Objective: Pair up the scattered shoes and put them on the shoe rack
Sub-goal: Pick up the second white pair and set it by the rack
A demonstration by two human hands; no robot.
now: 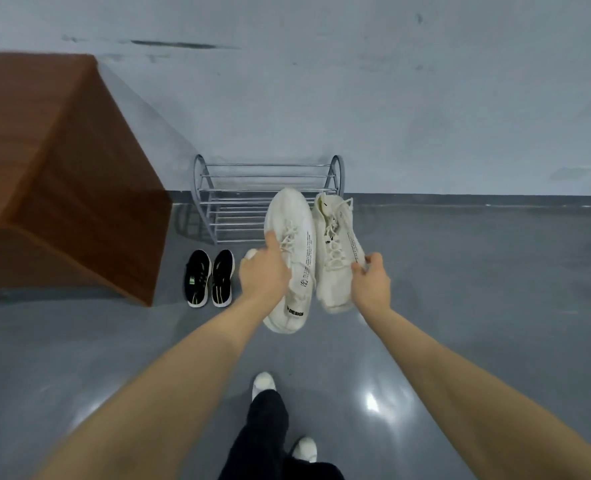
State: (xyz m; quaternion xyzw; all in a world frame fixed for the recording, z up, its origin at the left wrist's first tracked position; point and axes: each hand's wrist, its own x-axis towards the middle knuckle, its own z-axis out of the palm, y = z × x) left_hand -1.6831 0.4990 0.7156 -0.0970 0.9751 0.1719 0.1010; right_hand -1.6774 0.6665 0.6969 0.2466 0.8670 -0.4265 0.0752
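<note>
Left hand (264,268) grips one white sneaker (292,237) at its side, right hand (372,277) pinches the other white sneaker (335,244) by its edge; both held up, toes toward shoe rack (233,202). Black sneakers (209,278) paired on grey floor (477,289), rack against wall; brown cabinet (62,181) left.

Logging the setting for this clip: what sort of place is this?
Probably an indoor entryway or a bare utility room. A metal shoe rack stands against a scuffed pale wall on a glossy grey floor, with a brown wooden cabinet to the left and black sneakers beside it.
</note>
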